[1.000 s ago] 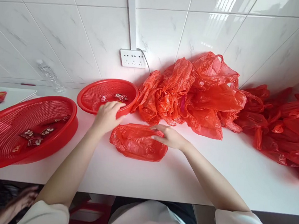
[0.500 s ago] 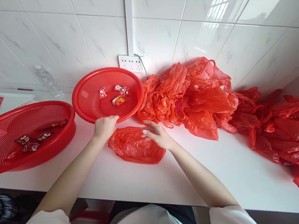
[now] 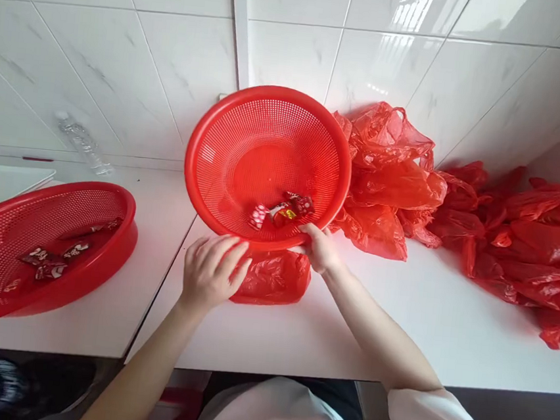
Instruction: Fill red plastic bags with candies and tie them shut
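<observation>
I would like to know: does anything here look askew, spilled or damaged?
The red basket in the right hand is tipped, near side lower, with its packets gathered there; none appear spilled. The clear bottle slants beside the wall. No damage stands out.

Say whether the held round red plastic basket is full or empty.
Nearly empty: a few small printed packets lie inside the basket, which is mostly bare.

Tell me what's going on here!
Someone's right hand grips a tilted red basket by its near edge. The left hand is at that edge too; I can't tell if it touches. A few small packets lie inside, and the basket hides part of a red bag on the table.
</observation>
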Tool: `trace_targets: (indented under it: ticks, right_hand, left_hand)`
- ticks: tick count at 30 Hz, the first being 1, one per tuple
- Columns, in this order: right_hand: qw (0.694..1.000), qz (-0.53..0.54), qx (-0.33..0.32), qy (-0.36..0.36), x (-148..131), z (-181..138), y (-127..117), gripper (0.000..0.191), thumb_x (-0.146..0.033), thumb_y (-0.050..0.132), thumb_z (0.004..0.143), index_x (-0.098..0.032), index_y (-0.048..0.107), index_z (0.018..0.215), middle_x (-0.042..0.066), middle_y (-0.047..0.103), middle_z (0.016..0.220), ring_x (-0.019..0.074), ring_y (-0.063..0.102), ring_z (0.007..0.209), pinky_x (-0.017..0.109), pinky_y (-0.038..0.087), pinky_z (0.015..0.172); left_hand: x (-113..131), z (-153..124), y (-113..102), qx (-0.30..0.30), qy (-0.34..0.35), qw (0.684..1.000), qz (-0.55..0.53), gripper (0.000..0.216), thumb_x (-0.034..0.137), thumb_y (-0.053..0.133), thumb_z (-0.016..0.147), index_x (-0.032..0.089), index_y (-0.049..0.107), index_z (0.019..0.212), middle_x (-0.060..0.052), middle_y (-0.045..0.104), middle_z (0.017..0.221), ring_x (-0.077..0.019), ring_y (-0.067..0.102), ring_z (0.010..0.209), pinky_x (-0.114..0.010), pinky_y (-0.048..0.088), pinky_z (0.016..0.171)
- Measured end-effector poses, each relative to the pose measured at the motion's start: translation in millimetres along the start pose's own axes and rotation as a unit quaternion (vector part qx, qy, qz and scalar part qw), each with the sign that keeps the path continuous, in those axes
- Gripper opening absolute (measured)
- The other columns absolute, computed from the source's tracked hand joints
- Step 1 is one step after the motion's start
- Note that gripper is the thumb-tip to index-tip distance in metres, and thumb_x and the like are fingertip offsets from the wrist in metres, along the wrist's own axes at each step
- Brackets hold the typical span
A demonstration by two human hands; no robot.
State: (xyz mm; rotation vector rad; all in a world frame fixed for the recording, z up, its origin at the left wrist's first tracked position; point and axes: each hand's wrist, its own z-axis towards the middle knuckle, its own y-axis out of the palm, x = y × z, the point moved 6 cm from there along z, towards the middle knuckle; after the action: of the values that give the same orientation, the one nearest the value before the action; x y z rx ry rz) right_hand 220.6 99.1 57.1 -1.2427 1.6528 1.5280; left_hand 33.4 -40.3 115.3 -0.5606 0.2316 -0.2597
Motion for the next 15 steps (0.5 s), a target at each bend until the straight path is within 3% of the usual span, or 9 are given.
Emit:
trace_targets:
  ticks: [2,4,7,9,12,15]
  right_hand:
    - [0.999,-0.036,0.014,-0.011,-4.1,0.9,-19.2,0.025,-0.023,0.064,0.063,-0.019,0.059,0.088,0.001,0.072,0.078,0.0203,0.070,0.069,0.033,0.062,0.055]
    - [0.997,-0.067,0.027,-0.022,-5.8,1.2,-35.6,0.029,-0.025,0.066,0.062,-0.020,0.060,0.090,0.001,0.072,0.079,0.0203,0.070,0.069,0.033,0.062,0.055]
    - [0.994,-0.096,0.027,-0.037,-4.2,2.5,-52.6,0.029,-0.028,0.066,0.063,-0.019,0.062,0.090,0.002,0.073,0.082,0.0216,0.070,0.070,0.034,0.061,0.056]
    - [0.992,-0.112,0.016,-0.055,-2.8,4.4,-60.5,0.029,-0.030,0.066,0.065,-0.019,0.063,0.092,0.003,0.074,0.086,0.0236,0.071,0.073,0.035,0.061,0.057]
    - [0.984,-0.153,0.002,-0.095,-2.2,7.3,-71.4,0.029,-0.032,0.065,0.070,-0.020,0.063,0.096,0.003,0.074,0.090,0.0260,0.072,0.076,0.037,0.061,0.058]
    - [0.954,-0.226,0.009,-0.198,-8.2,6.1,-80.5,0.021,-0.032,0.065,0.074,-0.018,0.065,0.089,0.004,0.073,0.086,0.0268,0.071,0.081,0.038,0.061,0.069]
  left_hand:
    - [-16.1,-19.4,3.2,-0.019,-0.133,0.991,-0.012,0.051,0.035,0.072,0.081,0.023,0.059,0.128,-0.012,0.067,0.119,-0.0301,0.062,0.113,-0.046,0.044,0.102]
    - [-31.9,-40.7,17.1,-0.087,-0.255,0.961,-0.052,0.063,0.042,0.070,0.081,0.019,0.051,0.137,-0.016,0.059,0.133,-0.0328,0.055,0.124,-0.048,0.046,0.102]
    - [-45.2,-64.1,42.9,-0.176,-0.354,0.904,-0.160,0.069,0.043,0.064,0.084,0.021,0.041,0.145,-0.015,0.046,0.148,-0.0297,0.046,0.136,-0.045,0.045,0.105]
    - [-53.2,-71.0,57.3,-0.198,-0.402,0.868,-0.212,0.066,0.039,0.061,0.085,0.024,0.040,0.146,-0.012,0.049,0.148,-0.0267,0.048,0.135,-0.042,0.045,0.106]
    - [-67.3,-72.8,78.3,-0.233,-0.467,0.822,-0.229,0.051,0.038,0.061,0.081,0.024,0.057,0.130,-0.009,0.070,0.117,-0.0261,0.065,0.107,-0.038,0.050,0.092]
    - [-81.1,-69.1,97.2,-0.255,-0.500,0.797,-0.223,0.022,0.039,0.062,0.075,0.021,0.071,0.084,-0.004,0.069,0.074,-0.0250,0.065,0.077,-0.035,0.048,0.073]
